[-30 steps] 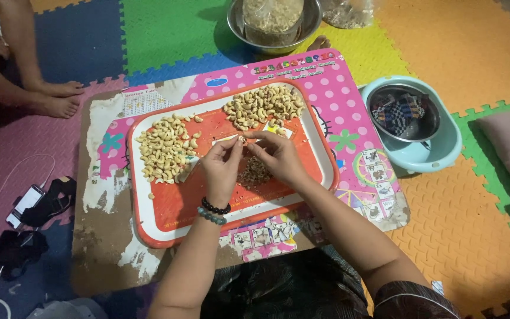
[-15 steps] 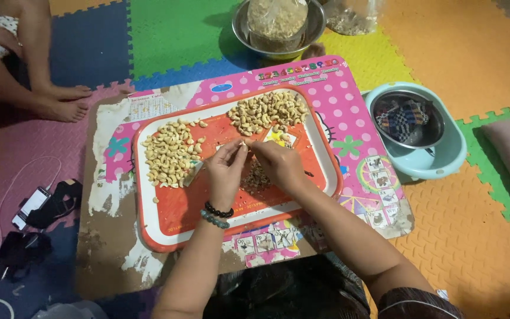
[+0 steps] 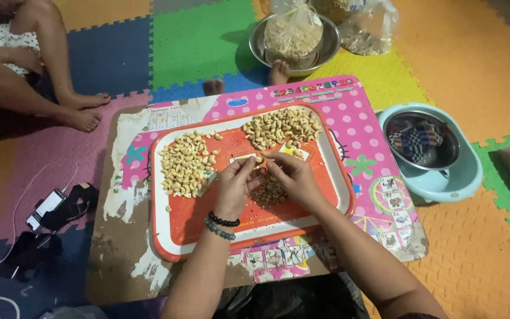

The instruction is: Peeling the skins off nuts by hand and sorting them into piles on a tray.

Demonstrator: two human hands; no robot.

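My left hand (image 3: 235, 184) and my right hand (image 3: 293, 174) meet fingertip to fingertip over the middle of an orange tray (image 3: 179, 236), both pinching one small cashew nut (image 3: 258, 159). Beaded bracelets circle my left wrist. Under the hands lies a small heap of brown skins (image 3: 268, 191). A pile of pale cashews (image 3: 185, 162) sits on the tray's left side. A second cashew pile (image 3: 281, 125) lies at the tray's far right.
The tray rests on a worn pink dotted board (image 3: 361, 136) on coloured foam floor mats. A steel bowl in a pale blue basin (image 3: 438, 183) is at right. A steel bowl with a filled bag (image 3: 294, 36) stands beyond. Another person's feet (image 3: 81, 109) and a phone (image 3: 46, 208) are at left.
The view has shifted, so everything sits lower and further right in frame. My hands stay together over the tray, working the same nut.
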